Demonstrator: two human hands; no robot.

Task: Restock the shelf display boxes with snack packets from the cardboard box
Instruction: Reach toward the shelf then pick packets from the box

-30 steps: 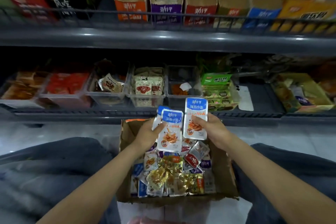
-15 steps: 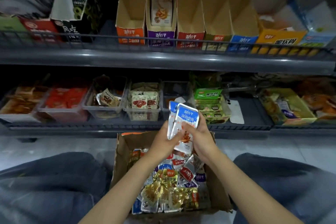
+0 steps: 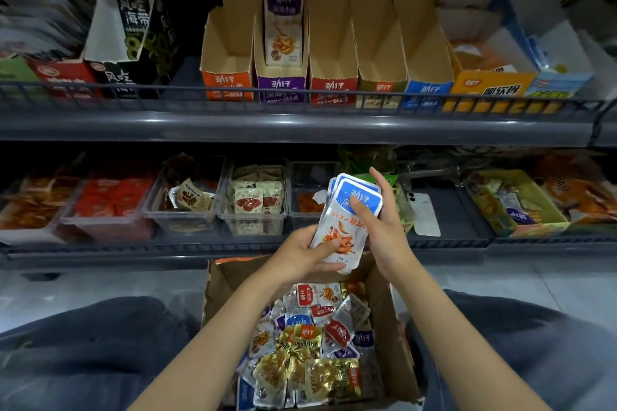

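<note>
snack packets, blue-topped (image 3: 338, 233) — a small fanned stack, count not legible, held in front of the lower shelf and above the open cardboard box (image 3: 223, 280). long axis near upright, blue headers up and leaning a little to the right.

hands: left hand (image 3: 298, 256) gripped the bottom of the stack, thumb across the printed face. right hand (image 3: 387, 237) pinched the top, thumb on the blue header, fingers behind. both were together on the 1 stack, at opposite ends.

destination, judged by colour: blue display box (image 3: 423, 90), last on the right in a row of 5 narrow boxes on the upper shelf (image 3: 300, 126); it looked empty. it lay above the hands and to their right, well apart, behind the shelf's wire rail. the right hand was the nearer.

fit: the slot was tall and narrow, so the stack's upright axis seemed to suit it — the move would likely call for a lift up and rightward over the rail, headers uppermost.

stock left: many mixed loose packets (image 3: 310, 344) in the cardboard box. 4 of the 5 narrow boxes looked empty; the purple display box (image 3: 282, 85) showed 1 packet.
</note>
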